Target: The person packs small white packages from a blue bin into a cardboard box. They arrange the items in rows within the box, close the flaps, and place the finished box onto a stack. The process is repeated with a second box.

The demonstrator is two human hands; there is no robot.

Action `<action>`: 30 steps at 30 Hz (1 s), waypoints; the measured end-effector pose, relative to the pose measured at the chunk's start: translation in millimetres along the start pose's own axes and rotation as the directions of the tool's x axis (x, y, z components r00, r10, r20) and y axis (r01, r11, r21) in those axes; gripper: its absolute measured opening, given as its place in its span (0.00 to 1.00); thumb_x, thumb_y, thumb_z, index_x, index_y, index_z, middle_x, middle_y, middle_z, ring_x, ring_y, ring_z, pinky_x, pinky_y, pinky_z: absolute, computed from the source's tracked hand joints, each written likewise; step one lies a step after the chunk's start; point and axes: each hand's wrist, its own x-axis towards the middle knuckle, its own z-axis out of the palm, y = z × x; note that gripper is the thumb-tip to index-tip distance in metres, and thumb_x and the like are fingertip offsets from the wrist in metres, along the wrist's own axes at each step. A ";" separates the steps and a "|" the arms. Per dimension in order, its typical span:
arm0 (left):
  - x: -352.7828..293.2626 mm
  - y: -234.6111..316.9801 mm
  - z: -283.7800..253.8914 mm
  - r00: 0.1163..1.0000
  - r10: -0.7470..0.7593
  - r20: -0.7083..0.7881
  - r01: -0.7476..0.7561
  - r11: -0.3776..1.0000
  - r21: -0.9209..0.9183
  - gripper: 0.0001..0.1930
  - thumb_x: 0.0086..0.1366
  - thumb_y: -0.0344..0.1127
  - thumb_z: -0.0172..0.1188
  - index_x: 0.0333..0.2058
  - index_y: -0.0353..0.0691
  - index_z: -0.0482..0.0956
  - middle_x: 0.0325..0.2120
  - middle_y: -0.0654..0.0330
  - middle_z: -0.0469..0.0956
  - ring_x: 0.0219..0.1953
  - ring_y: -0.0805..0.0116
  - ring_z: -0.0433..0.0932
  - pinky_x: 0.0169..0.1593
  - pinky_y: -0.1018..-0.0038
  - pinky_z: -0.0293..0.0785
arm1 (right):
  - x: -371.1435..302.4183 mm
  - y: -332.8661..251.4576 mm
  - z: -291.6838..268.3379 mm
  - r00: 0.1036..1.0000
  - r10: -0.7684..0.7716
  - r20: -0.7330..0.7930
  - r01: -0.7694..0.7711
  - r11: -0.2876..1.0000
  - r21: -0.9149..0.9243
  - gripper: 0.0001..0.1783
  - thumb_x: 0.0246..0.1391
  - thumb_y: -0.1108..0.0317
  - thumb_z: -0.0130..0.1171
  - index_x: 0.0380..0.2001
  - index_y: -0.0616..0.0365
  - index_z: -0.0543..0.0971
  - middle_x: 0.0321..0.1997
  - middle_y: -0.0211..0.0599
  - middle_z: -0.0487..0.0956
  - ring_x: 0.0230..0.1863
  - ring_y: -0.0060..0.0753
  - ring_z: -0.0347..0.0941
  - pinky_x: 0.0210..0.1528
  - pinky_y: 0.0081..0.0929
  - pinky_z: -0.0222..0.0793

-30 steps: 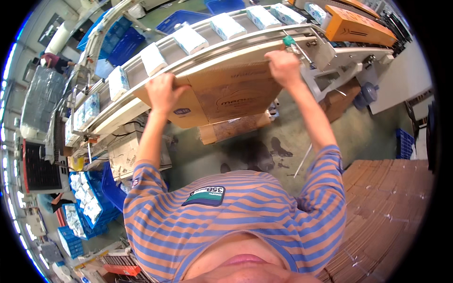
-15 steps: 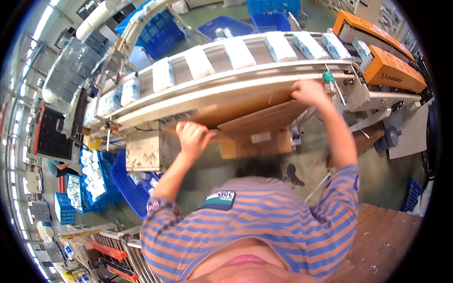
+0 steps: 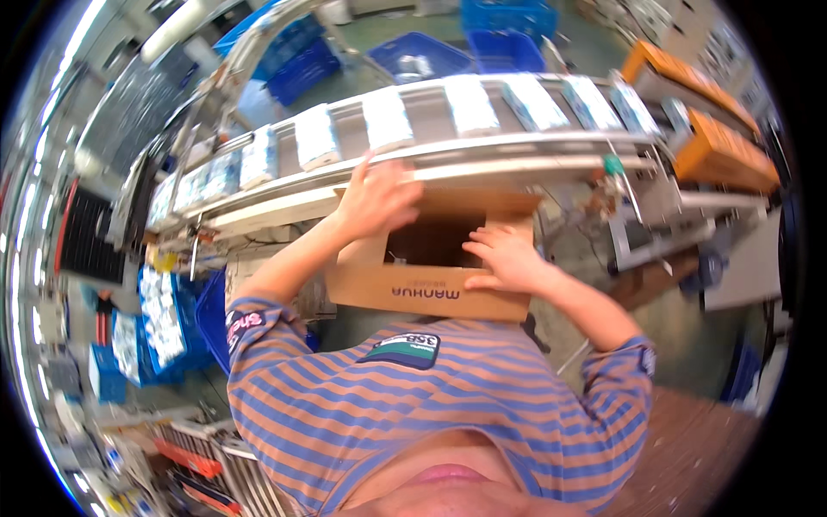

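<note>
A brown cardboard box [image 3: 431, 291] stands in front of my chest, its top flaps spread and its dark inside showing. On the right edge of its opening lies my right hand [image 3: 506, 260], fingers stretched over the right flap. My left hand [image 3: 379, 198] is above the far left corner of the box, blurred by motion, with the index finger raised near the conveyor's edge; nothing shows in it. Just beyond it, white and blue soft packs [image 3: 388, 119] lie in a spaced row on the conveyor belt [image 3: 422, 108].
Orange machine guards [image 3: 724, 155] flank the belt's right end. Blue crates [image 3: 168, 323] full of packs stand at the left, and blue bins [image 3: 418, 59] lie beyond the conveyor. A green-topped fitting [image 3: 612, 165] sticks up at the conveyor's near edge.
The folded cardboard that both hands gripped at its edges is now an opened box closer to me. My hands have come nearer together, and the packs have shifted along the belt.
</note>
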 end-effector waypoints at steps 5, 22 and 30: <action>-25.8 36.6 9.0 0.850 -0.320 0.419 0.478 0.802 -0.357 0.37 0.43 0.62 0.60 0.44 0.37 0.69 0.36 0.52 0.74 0.41 0.52 0.72 0.46 0.60 0.66 | -13.1 -32.5 27.4 0.841 -0.316 -0.439 0.194 0.934 -0.300 0.11 0.38 0.68 0.61 0.30 0.54 0.77 0.33 0.31 0.77 0.28 0.29 0.70 0.31 0.30 0.60; -14.9 249.4 223.4 -0.069 -0.679 0.731 0.840 -0.435 -0.324 0.51 0.48 0.66 0.55 0.57 0.28 0.49 0.57 0.38 0.51 0.61 0.53 0.51 0.62 0.64 0.48 | -301.1 272.9 -43.0 0.631 0.676 -0.382 -0.400 0.704 0.586 0.40 0.57 0.40 0.33 0.62 0.61 0.49 0.64 0.45 0.53 0.64 0.42 0.47 0.64 0.36 0.40; -24.8 183.5 171.4 0.117 -0.461 0.880 0.795 -0.487 -0.361 0.23 0.53 0.56 0.59 0.32 0.39 0.77 0.27 0.61 0.76 0.33 0.72 0.73 0.37 0.72 0.70 | -384.2 306.6 1.1 0.477 0.810 -0.342 -0.389 0.543 0.744 0.39 0.57 0.40 0.34 0.61 0.59 0.50 0.63 0.41 0.55 0.61 0.42 0.54 0.63 0.39 0.48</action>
